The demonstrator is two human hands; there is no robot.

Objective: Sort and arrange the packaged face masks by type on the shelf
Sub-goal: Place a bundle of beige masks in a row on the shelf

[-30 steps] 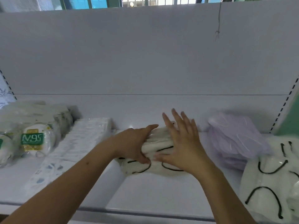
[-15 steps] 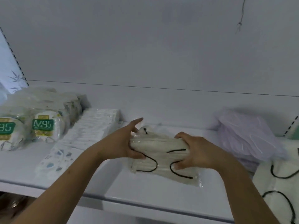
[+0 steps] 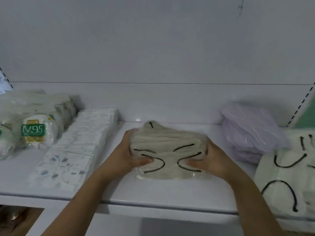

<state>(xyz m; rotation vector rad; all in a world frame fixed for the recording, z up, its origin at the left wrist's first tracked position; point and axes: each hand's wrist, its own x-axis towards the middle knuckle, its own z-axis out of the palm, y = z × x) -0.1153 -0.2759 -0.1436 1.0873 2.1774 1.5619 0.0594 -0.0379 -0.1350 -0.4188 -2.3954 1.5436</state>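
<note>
Beige packaged masks (image 3: 167,149) sit stacked on the shelf (image 3: 153,193), left hand (image 3: 129,155) and right hand (image 3: 209,157) clamped on either end. Squeezed unevenly, the slippery packets could fan out.

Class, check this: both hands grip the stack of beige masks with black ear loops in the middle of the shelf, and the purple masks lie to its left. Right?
Not quite. In the head view the purple masks lie to the right of the beige stack. The rest holds: the left hand and right hand grip it mid-shelf.

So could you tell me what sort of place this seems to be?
Probably a shop or stockroom: a white shelf with a slotted upright carries many sealed mask packs sorted by type, such as N95 packs and purple masks.
</note>
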